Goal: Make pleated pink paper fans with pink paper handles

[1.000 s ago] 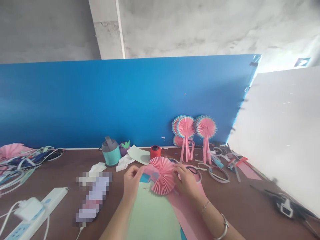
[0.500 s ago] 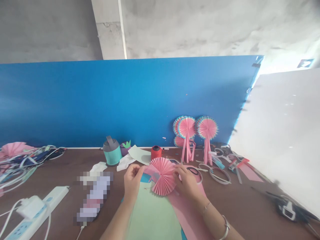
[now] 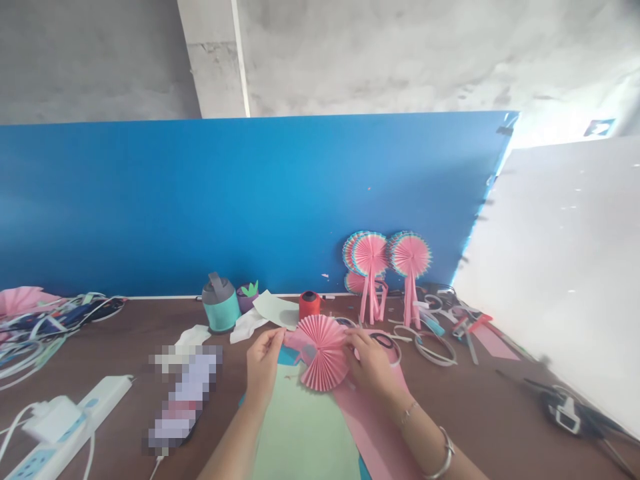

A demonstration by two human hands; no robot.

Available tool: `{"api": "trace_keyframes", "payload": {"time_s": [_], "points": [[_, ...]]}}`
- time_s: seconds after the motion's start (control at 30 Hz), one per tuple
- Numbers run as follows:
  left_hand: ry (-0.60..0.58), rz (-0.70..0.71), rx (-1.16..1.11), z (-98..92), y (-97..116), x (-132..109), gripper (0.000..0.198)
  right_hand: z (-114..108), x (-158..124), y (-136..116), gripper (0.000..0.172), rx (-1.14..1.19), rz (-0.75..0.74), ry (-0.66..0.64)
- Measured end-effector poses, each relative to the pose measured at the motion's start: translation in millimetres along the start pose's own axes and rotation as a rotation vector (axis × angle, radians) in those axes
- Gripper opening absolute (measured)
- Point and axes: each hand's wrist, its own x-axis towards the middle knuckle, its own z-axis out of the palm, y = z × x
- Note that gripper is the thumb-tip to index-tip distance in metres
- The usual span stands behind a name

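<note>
A pleated pink paper fan (image 3: 327,350), spread into a near-full round, is held up between my two hands. At its left side my left hand (image 3: 266,360) pinches a flat pink strip or flap that joins the fan; a small greyish patch shows near the fan's centre. My right hand (image 3: 367,357) grips the fan's right edge, its thumb partly hidden. Below lie a light green sheet (image 3: 303,427) and a pink sheet (image 3: 373,427), with bits of blue paper showing under them.
Finished-looking pink fans (image 3: 371,253) lean on the blue partition (image 3: 200,200). Behind the held fan stands a red spool-like object (image 3: 309,305), with a teal container (image 3: 221,310) further left. A power strip (image 3: 75,427), a blurred-out object (image 3: 185,400), cables and tape rolls lie around.
The view has shifted slightly, so the background sits a little further left. Both hands keep their hold on the pink fan, which has barely moved.
</note>
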Motion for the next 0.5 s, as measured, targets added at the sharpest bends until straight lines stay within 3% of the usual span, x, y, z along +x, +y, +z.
{"api": "trace_keyframes", "payload": {"time_s": [0.5], "points": [[0.003, 0.03, 0.032, 0.0, 4.1, -1.6, 0.032, 1.9, -0.5, 0.6, 0.018, 0.025, -0.009, 0.01]]}}
